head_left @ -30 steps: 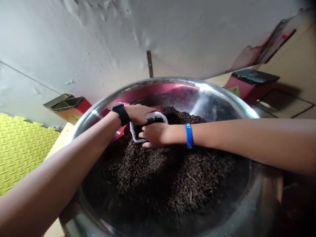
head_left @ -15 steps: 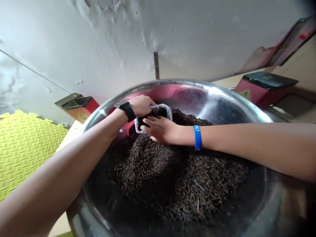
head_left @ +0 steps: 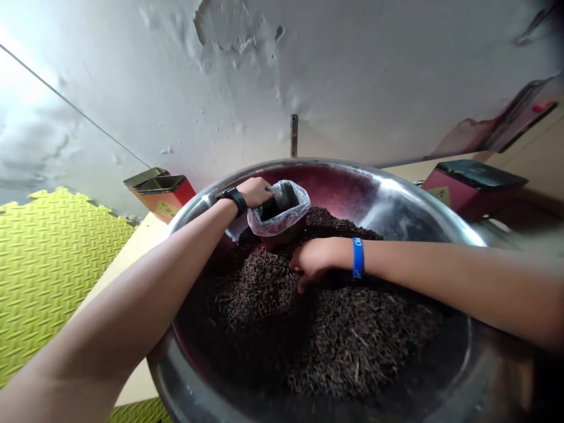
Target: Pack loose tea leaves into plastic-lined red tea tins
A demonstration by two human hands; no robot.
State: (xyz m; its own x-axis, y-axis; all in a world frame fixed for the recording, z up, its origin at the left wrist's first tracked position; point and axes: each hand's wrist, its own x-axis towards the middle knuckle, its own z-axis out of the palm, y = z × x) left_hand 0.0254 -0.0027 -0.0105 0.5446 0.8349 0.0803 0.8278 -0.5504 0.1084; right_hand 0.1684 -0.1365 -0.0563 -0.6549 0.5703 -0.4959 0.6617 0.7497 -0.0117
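Plastic bag [head_left: 278,218] stands on the dark loose tea [head_left: 264,294] in the steel basin [head_left: 165,370]; I hold its rim with my left hand [head_left: 253,192], while my right hand [head_left: 315,261] rests apart on the big heap.

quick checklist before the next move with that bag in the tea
left hand on the rim of the translucent plastic bag: ok
bag mouth open: ok
bag contents: cannot tell, the inside is dark
right hand off the bag, fingers down on the loose dark tea: ok
tea inside the steel bowl, none seen on the rim: ok
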